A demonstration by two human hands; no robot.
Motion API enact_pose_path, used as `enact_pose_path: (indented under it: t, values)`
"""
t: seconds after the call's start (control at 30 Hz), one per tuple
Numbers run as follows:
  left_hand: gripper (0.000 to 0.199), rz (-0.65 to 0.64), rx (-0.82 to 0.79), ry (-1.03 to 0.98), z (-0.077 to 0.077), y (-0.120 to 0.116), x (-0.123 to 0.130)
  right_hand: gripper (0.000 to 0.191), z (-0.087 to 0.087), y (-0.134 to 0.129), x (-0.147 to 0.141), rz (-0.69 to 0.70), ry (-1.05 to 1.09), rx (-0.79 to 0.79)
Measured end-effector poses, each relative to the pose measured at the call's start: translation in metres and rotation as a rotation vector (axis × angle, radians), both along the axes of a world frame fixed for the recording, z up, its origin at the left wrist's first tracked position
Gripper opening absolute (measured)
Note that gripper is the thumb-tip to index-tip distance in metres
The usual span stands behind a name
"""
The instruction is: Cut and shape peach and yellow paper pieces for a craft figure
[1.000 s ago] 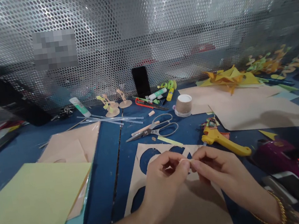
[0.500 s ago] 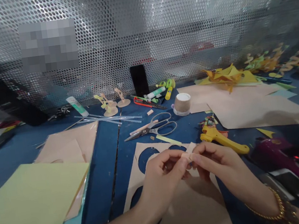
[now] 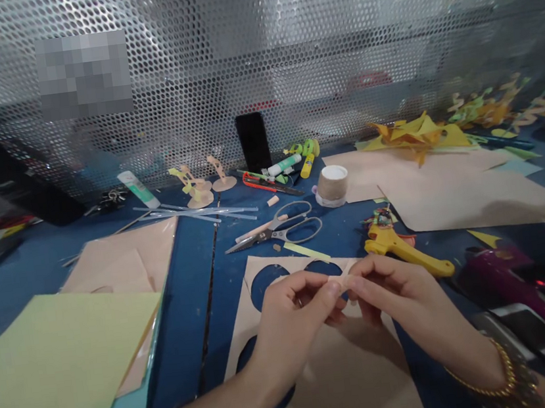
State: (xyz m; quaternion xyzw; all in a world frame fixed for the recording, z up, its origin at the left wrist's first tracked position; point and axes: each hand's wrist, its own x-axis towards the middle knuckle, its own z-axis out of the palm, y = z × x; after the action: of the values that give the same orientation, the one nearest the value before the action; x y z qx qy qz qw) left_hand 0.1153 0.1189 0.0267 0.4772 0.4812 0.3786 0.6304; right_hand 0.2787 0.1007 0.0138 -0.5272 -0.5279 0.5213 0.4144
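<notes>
tan paper scrap (image 3: 340,282) pinched between left hand (image 3: 294,317), right hand (image 3: 393,295); scissors (image 3: 280,228) beyond.

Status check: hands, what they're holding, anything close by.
Left hand and right hand both pinching a small tan paper strip. Held above the tan sheet with round cutouts. Yellow glue gun just right; scissors beyond.

A small strip of pale tan paper (image 3: 342,279) is pinched at the fingertips of both hands, where the left thumb and forefinger meet the right ones. Only a short, slightly tilted end shows above the fingers (image 3: 330,289); the rest is hidden between them. It is held just above the worktop, over a tan sheet with round cut-outs (image 3: 262,278).
</notes>
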Motion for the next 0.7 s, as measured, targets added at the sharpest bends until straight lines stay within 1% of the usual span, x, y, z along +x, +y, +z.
enact_pose_path:
  t: [0.1, 0.23, 0.33, 0.43, 0.5, 0.57, 0.63, 0.7]
  values:
    - [0.012, 0.019, 0.008, 0.023, 0.0009, -0.0007, -0.0001, 0.034, -0.0015, -0.0002, 0.0011, 0.000, 0.040, 0.003]
    - [0.012, 0.013, 0.011, 0.020, 0.0002, -0.0017, -0.0003, 0.034, -0.0047, 0.0010, 0.0021, -0.013, 0.147, -0.042]
    - [0.011, 0.011, 0.007, 0.014, 0.0002, -0.0014, 0.0000, 0.030, -0.0059, 0.0010, 0.0020, 0.000, 0.127, -0.049]
    - [0.012, 0.027, 0.008, 0.014, 0.0002, -0.0010, -0.0001, 0.035, -0.0048, -0.0002, 0.0015, 0.014, 0.142, -0.056]
    - [0.011, 0.022, 0.013, 0.002, -0.0010, -0.0011, -0.0007, 0.033, -0.0032, -0.0011, 0.0013, 0.020, 0.124, -0.047]
    - [0.011, -0.009, 0.019, -0.030, -0.0033, -0.0017, -0.0013, 0.030, -0.0019, -0.0014, 0.0014, 0.020, 0.073, -0.027]
    - [0.015, -0.039, -0.002, -0.093, -0.0055, -0.0023, -0.0014, 0.029, -0.0017, -0.0010, 0.0018, 0.011, 0.042, -0.026]
    - [0.018, -0.031, -0.049, -0.160, -0.0066, -0.0026, -0.0009, 0.030, -0.0030, 0.0000, 0.0022, -0.001, 0.056, -0.044]
